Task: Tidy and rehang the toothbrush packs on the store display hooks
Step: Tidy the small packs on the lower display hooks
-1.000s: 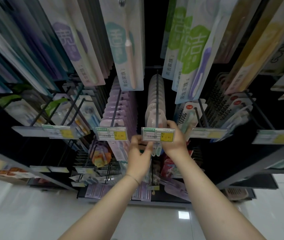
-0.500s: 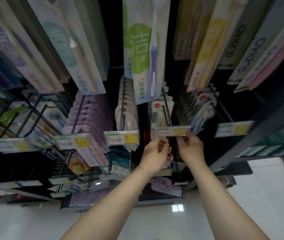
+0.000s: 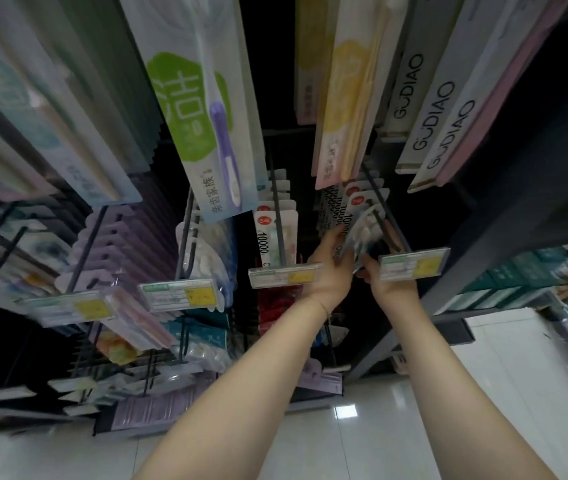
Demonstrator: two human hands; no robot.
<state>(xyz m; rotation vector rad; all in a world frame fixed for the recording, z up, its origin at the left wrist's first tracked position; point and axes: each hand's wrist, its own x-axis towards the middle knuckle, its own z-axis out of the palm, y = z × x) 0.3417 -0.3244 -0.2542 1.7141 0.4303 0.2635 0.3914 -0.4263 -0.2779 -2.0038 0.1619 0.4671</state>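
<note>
"Hands: what are they holding?"
"The left hand [image 3: 331, 271] curls its fingers round the left edge of the front toothbrush pack [image 3: 362, 232]; the right hand [image 3: 391, 289] pinches its lower edge from below, fingers partly hidden."
"Where is the pack?"
"Between both hands, hanging on the hook [image 3: 377, 199], just behind the price tag [image 3: 412, 263] that sits over the right hand."
</note>
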